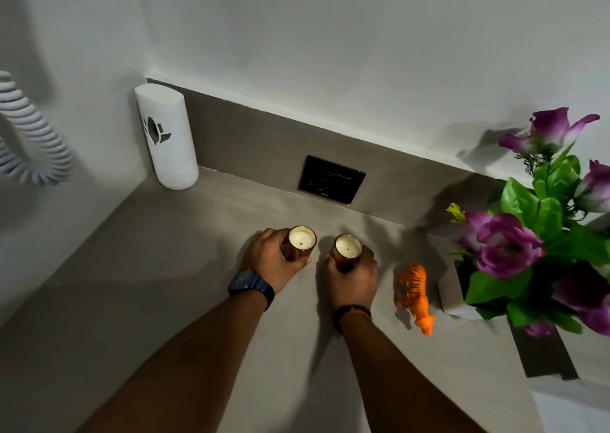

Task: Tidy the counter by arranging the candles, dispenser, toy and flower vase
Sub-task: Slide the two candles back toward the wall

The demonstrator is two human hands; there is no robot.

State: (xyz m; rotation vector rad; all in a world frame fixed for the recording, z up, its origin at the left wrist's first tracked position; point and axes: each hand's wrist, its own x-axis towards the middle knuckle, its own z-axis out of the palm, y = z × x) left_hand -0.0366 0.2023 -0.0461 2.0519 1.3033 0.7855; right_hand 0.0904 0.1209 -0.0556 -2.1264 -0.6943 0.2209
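Observation:
Two amber glass candles with white wax stand upright side by side on the grey counter. My left hand wraps around the left candle. My right hand grips the right candle from the front. A white cylindrical dispenser stands in the back left corner. An orange toy tiger lies on the counter to the right of my right hand. Beside it stands a white square flower vase holding purple flowers and green leaves.
A black socket plate is set in the grey backsplash behind the candles. A coiled grey cord hangs on the left wall. The flowers overhang the counter's right end, where a dark edge drops off.

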